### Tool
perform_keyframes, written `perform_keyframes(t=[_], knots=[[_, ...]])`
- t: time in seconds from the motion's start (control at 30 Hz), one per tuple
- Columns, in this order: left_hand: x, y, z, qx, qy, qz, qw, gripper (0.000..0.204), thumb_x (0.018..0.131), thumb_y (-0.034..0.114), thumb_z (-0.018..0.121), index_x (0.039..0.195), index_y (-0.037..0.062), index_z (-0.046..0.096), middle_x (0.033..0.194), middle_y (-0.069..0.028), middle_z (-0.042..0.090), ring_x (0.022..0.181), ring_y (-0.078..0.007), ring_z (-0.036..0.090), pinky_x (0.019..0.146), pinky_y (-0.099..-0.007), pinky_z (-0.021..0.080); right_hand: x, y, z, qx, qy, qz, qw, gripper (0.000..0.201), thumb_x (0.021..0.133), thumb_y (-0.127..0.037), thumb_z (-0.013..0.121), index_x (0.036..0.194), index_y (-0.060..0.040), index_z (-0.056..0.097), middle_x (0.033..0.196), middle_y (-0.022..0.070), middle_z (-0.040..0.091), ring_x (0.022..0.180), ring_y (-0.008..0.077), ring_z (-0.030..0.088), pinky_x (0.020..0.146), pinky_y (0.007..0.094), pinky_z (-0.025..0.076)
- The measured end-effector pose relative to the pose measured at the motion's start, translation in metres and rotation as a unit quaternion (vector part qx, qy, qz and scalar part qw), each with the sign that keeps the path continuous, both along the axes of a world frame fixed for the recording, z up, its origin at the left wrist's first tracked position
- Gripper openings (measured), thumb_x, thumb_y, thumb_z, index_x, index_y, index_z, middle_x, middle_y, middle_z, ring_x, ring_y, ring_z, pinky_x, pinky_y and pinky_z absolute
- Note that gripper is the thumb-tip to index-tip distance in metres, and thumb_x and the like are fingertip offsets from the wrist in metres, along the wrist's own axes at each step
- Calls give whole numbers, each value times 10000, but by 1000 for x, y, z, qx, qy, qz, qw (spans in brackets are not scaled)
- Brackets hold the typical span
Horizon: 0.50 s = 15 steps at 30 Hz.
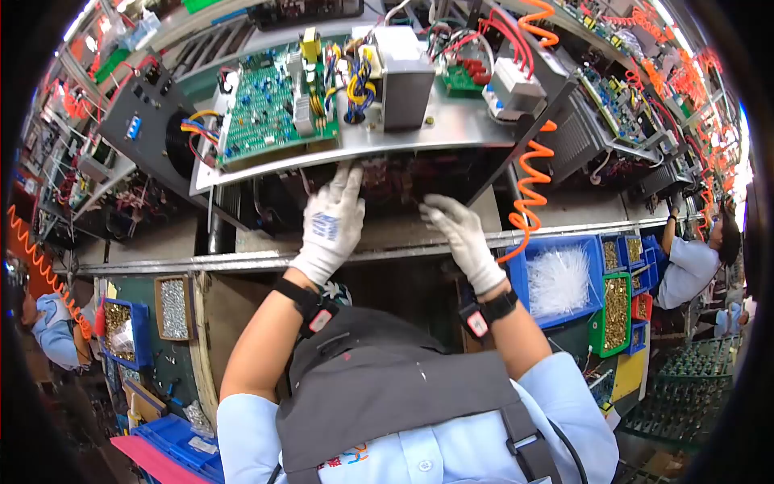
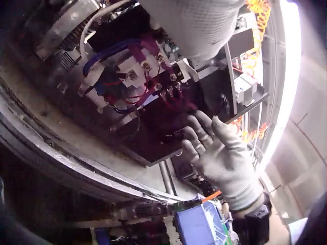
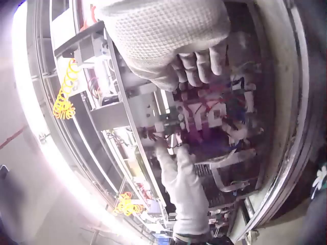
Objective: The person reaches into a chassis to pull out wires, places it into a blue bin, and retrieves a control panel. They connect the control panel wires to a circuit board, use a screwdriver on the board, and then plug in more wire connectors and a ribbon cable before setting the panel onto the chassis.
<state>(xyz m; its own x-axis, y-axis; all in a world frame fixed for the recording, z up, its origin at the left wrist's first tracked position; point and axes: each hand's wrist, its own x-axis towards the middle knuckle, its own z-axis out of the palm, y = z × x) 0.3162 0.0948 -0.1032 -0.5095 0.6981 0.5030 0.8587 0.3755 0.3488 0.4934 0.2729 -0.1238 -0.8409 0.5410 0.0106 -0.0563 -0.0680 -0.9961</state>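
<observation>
- Open-framed electronic unit with dark metal side panels, on the grey bench, directly in front of the person.
- Flat silver metal plate across the upper part of the unit; dark interior below, with white terminal parts and red and blue wiring in the left wrist view.
- Rectangular green circuit board on the left part of the plate; tall grey metal box near its middle; white block with red wires toward the right end.
- Blue plastic bin of thin white strips, right of the person; green tray of brass-coloured parts just beside it.
- Left hand in a white knit glove, open, with straight fingers reaching under the plate's front edge; contact with the inner parts impossible to tell.
- Right hand in a matching glove, open and empty, with fingers loosely bent before the unit's dark opening.
</observation>
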Motion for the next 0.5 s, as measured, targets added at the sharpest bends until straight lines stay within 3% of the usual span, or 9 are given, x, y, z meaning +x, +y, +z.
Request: perform_keyframes(t=[0.07, 0.1, 0.2, 0.3, 0.33, 0.4, 0.43, 0.47, 0.5], knots=[[-14, 15, -10, -72, -44, 19, 996, 516, 892, 173, 572, 1378, 19, 495, 1233, -257, 603, 1106, -418, 590, 942, -472, 481, 11, 7, 0, -38, 5, -69, 997, 351, 945, -158, 678, 1248, 7, 618, 1070, 46, 683, 931, 69, 610, 806, 217, 500], [-23, 16, -23, -27, 15, 7, 999, 485, 899, 168, 570, 1357, 16, 518, 1197, -244, 624, 1062, -402, 611, 917, -470, 488, 16, 13, 3, -46, 20, -111, 993, 352, 940, -151, 684, 1249, 5, 617, 1057, 36, 680, 924, 61, 605, 804, 209, 496], [-5, -4, 23, -33, -116, -2, 993, 400, 916, 158, 582, 1292, 22, 574, 1195, -250, 622, 1103, -407, 601, 947, -447, 490, 15, 40, 23, 145, 47, -272, 950, 349, 960, -177, 663, 1248, 11, 603, 1057, 41, 647, 897, 97, 568, 813, 245, 472], [2, -55, 30, -5, -34, -63, 997, 382, 900, 136, 626, 1261, 18, 583, 1188, -239, 630, 1112, -393, 606, 950, -446, 490, -1, 69, 39, 176, 86, -352, 915, 263, 972, -218, 650, 1119, -5, 605, 983, 40, 612, 878, 138, 543, 819, 270, 454], [2, -82, 21, -28, -83, -67, 994, 373, 904, 150, 622, 1251, 16, 590, 1193, -235, 631, 1120, -388, 605, 958, -440, 488, -11, 69, 47, 276, 50, -406, 870, 263, 1001, -270, 609, 1071, -19, 577, 930, -6, 548, 849, 101, 473, 771, 257, 418], [-1, -151, -4, -128, -160, -24, 978, 366, 916, 199, 603, 1234, 17, 604, 1203, -223, 633, 1133, -372, 602, 965, -432, 484, -21, 101, 20, 259, 84, -462, 844, 326, 996, -350, 604, 1139, -62, 550, 993, -5, 547, 921, 122, 504, 812, 297, 452], [-3, -185, -12, -203, -197, 19, 959, 371, 925, 236, 588, 1226, 20, 611, 1207, -214, 635, 1139, -360, 601, 965, -430, 483, -26, 85, 45, 309, 45, -487, 816, 410, 990, -423, 589, 1214, -87, 518, 1046, 15, 534, 944, 138, 501, 793, 309, 466], [-4, -213, -13, -214, -240, 70, 944, 375, 928, 246, 582, 1222, 17, 617, 1202, -207, 643, 1136, -355, 606, 965, -426, 483, -28, 99, 30, 204, 101, -485, 845, 482, 986, -467, 568, 1295, -106, 490, 1211, 55, 545, 1096, 180, 523, 855, 322, 466], [-7, -237, -15, -221, -283, 115, 926, 379, 932, 257, 576, 1219, 14, 624, 1196, -200, 651, 1133, -351, 611, 965, -423, 483, -22, 121, 6, 428, -27, -462, 776, 505, 1022, -403, 492, 1353, -23, 458, 1326, 137, 501, 1221, 242, 479, 998, 356, 395]])
